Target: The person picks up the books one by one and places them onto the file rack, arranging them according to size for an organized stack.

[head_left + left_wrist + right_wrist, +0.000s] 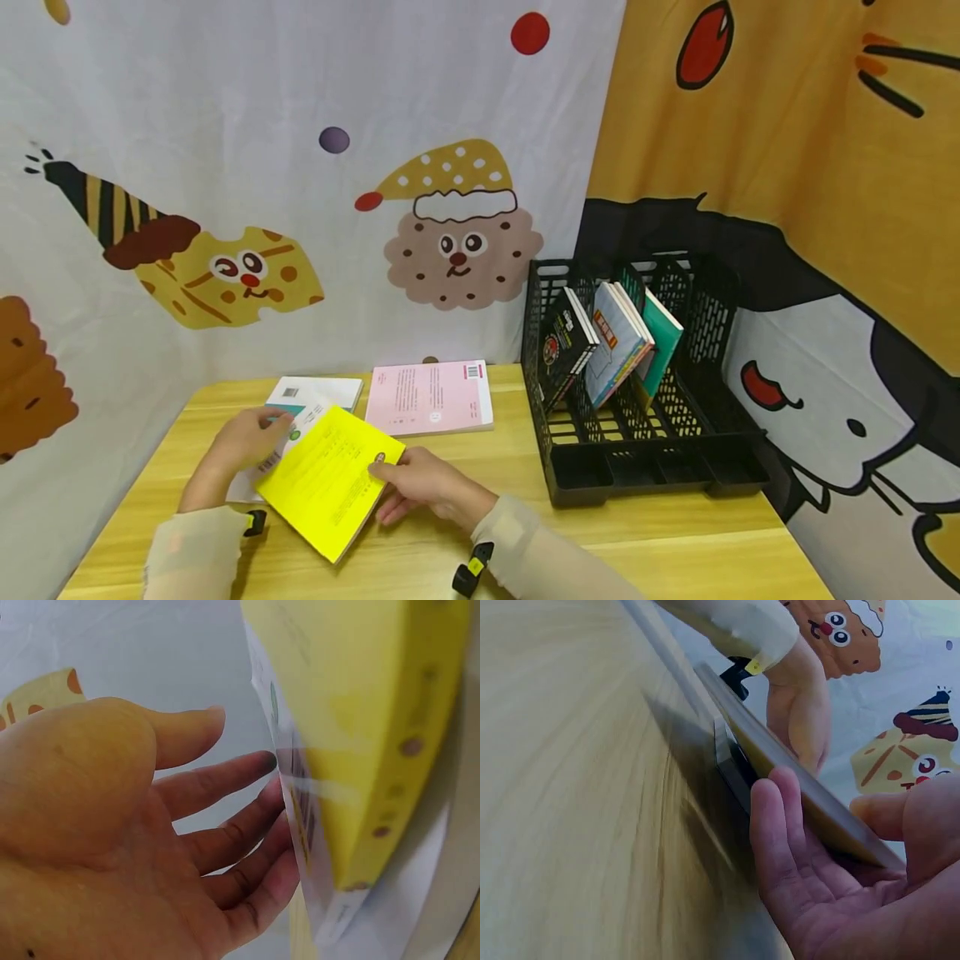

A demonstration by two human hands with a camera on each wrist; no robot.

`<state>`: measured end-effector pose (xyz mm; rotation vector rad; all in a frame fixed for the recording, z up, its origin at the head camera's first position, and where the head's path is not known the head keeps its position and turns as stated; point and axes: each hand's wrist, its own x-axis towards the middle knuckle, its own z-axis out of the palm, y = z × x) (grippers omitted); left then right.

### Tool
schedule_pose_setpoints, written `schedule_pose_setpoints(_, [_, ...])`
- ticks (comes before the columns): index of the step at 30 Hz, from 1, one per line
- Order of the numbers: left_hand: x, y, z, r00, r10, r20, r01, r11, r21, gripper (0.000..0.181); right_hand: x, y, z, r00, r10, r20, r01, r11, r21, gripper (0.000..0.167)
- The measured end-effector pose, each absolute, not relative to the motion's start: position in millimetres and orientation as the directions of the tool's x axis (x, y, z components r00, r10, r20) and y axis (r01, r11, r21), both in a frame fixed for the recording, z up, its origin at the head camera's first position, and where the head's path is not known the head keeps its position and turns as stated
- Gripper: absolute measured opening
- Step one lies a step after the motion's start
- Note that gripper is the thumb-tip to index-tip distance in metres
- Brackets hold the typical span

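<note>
A yellow book with a white strip along one end is tilted above the table's left half. My right hand grips its right edge, thumb on the cover and fingers beneath, as the right wrist view also shows for the book. At the opposite end is my left hand. In the left wrist view, fingertips of the left hand touch the white end of the yellow book, while the thumb stands apart. Underneath, a whitish book is mostly hidden.
A pink book lies at the back of the wooden table, beside a white book. On the right stands a black divided rack holding black books, light blue books and a green book.
</note>
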<state>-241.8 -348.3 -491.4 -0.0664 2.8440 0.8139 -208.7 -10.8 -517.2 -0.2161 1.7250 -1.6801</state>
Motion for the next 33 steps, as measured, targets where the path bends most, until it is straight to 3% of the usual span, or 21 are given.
schedule_pose_setpoints(5, [-241.1,-346.1,-492.5,-0.978,0.019,-0.209,-0.099,0.836,0.539,0.073,-217.2,-2.9,-509.8,-0.773,-0.561,-0.295,0.284,0.109,-0.953,0.024])
schedule_pose_setpoints(14, [-236.4,-327.0,-479.0,-0.971,0.035,-0.237,-0.144,0.707,0.692,0.079,-251.5,35.9,-482.1,-0.824,-0.517,-0.231,0.222,0.081,-0.972,0.029])
schedule_pose_setpoints(22, [-232.5,-294.9,-443.6,-0.965,0.185,-0.186,-0.079,0.473,0.877,0.066,-270.4,75.5,-442.5,-0.858,-0.487,-0.161,0.194,-0.017,-0.981,0.038])
schedule_pose_setpoints(28, [-230.0,-258.2,-409.5,-0.989,0.046,-0.138,-0.108,0.410,0.906,0.076,-272.4,97.2,-425.7,-0.865,-0.483,-0.133,0.156,-0.008,-0.988,0.046])
schedule_pose_setpoints(33, [-235.6,-224.3,-398.0,-0.995,-0.046,-0.084,-0.095,0.341,0.935,0.068,-278.3,120.9,-423.3,-0.847,-0.516,-0.126,0.141,0.011,-0.990,0.054])
